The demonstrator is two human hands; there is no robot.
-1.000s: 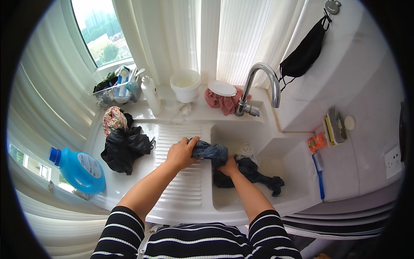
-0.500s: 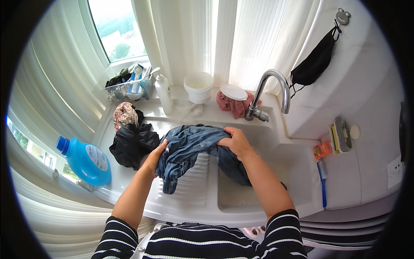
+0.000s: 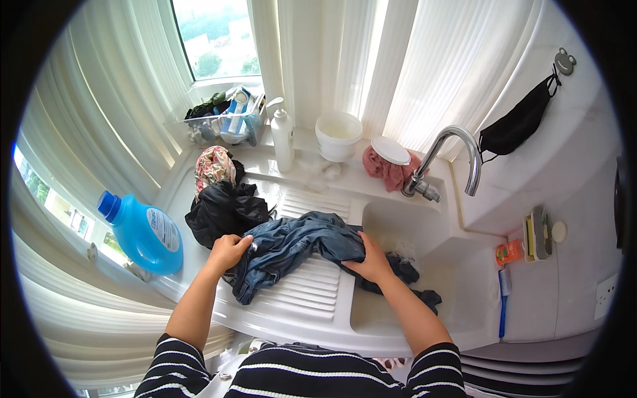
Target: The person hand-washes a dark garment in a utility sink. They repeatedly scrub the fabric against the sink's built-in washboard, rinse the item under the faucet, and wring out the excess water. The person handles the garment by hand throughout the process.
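Observation:
A pair of wet blue jeans [image 3: 292, 242] stretches across the ribbed washboard [image 3: 312, 292] of the white sink, one end trailing over into the basin [image 3: 458, 272] on the right. My left hand [image 3: 230, 253] is closed on the left end of the denim, with thumb on top. My right hand [image 3: 371, 261] grips the cloth near the basin's left edge; some of its fingers are hidden by the fabric. Just beyond my left hand lies a bunched black garment [image 3: 225, 209], and a floral cloth [image 3: 215, 167] sits behind it.
A blue detergent bottle [image 3: 147, 235] stands at the left. Along the back are a clear bin [image 3: 199, 129], a white pump bottle [image 3: 283, 142], a white tub [image 3: 338, 138], a pink cloth [image 3: 385, 169] and a chrome faucet [image 3: 472, 159]. A blue brush [image 3: 503, 302] lies right.
The jeans have come down from a raised arch and now lie lower over the washboard. Both hands have lowered with them. The whole view has shifted, so fixed things appear farther right.

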